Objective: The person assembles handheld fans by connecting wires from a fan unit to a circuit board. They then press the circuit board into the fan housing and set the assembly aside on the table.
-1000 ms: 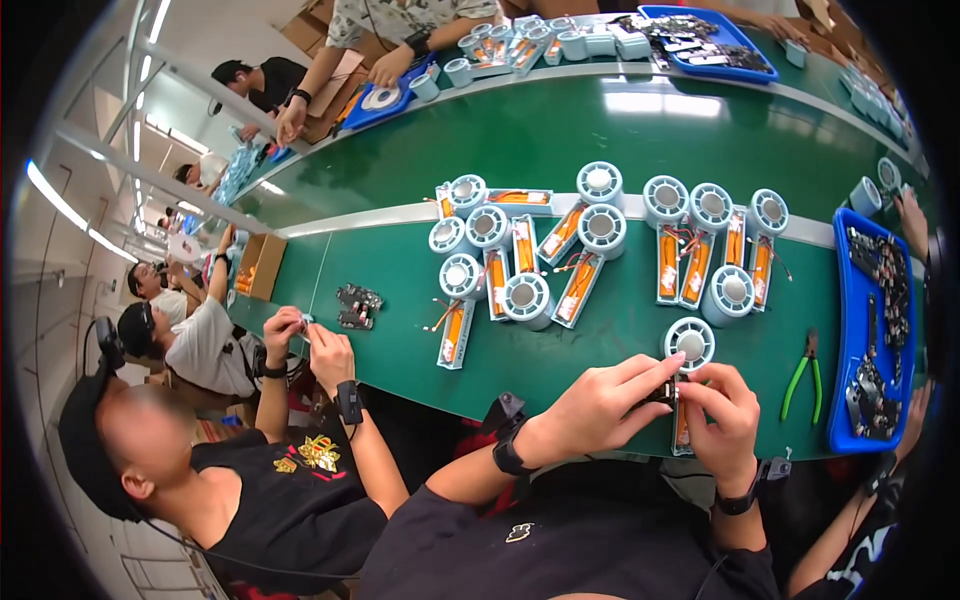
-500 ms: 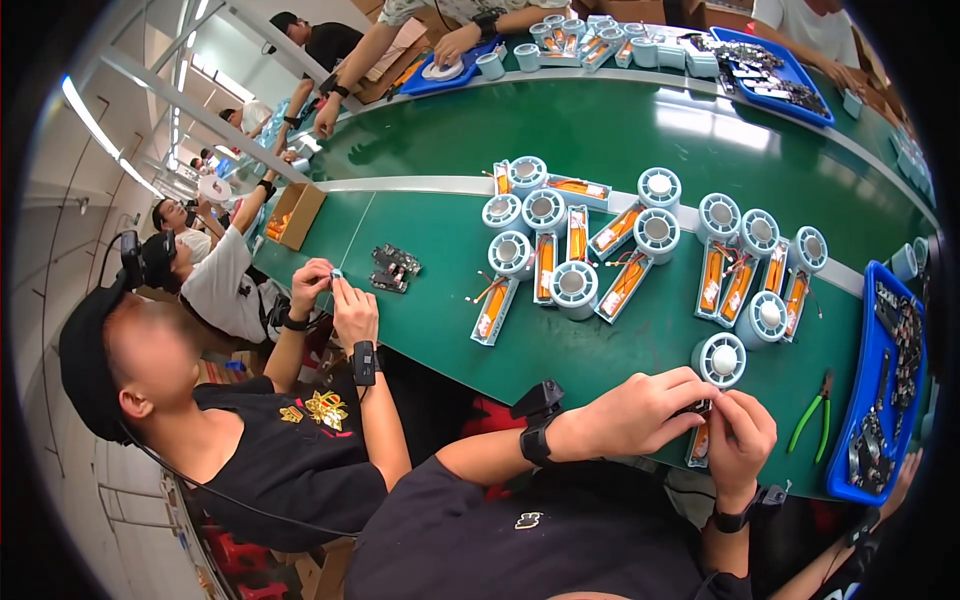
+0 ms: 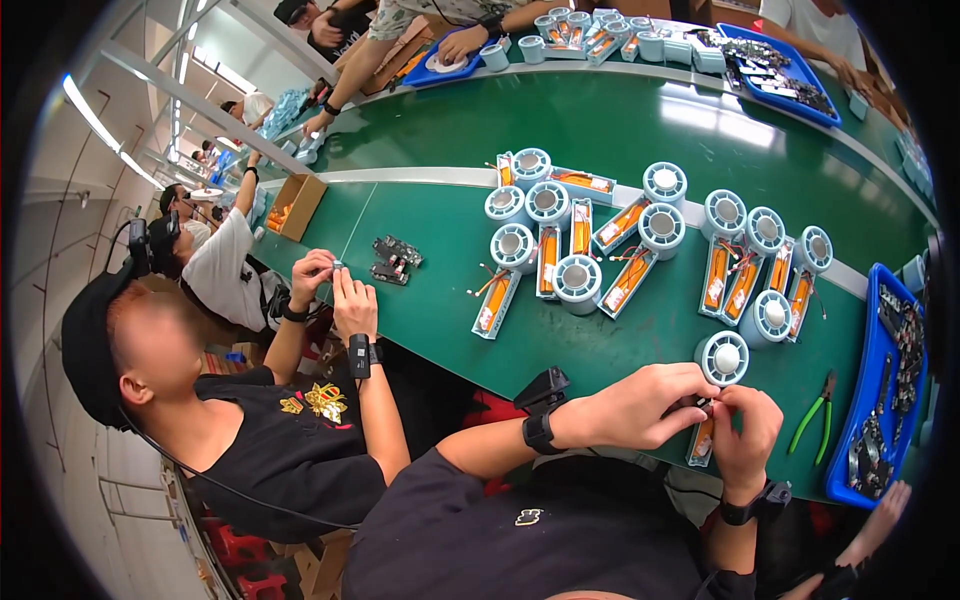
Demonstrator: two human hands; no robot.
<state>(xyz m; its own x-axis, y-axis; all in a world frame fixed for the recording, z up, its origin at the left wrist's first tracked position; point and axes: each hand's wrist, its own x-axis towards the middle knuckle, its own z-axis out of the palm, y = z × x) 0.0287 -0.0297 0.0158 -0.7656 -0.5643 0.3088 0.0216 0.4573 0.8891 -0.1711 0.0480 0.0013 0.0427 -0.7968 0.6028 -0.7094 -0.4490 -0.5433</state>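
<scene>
Both my hands meet over a light blue handheld fan (image 3: 723, 357) at the table's near edge. Its round white-centred head lies away from me, and its open handle, holding an orange battery (image 3: 703, 436), points toward me. My left hand (image 3: 648, 402) pinches a small dark part (image 3: 703, 405), apparently a circuit board, just above the handle. Close against it, my right hand (image 3: 745, 430) has its thumb and fingertips pressed together; what lies between them is too small to tell. Green-handled cutters (image 3: 812, 418) lie to the right of that hand.
Several more light blue fans (image 3: 577, 283) with open handles lie beyond my hands on the green table (image 3: 430, 310). A blue tray (image 3: 850, 470) of dark circuit boards stands at the right. A co-worker's hands (image 3: 345, 290) work at left, near loose circuit boards (image 3: 394, 260).
My hands stay at the fan, with only slight finger shifts. The whole view has moved a little. At lower right, another person's forearm and hand have shifted; people in the background have moved.
</scene>
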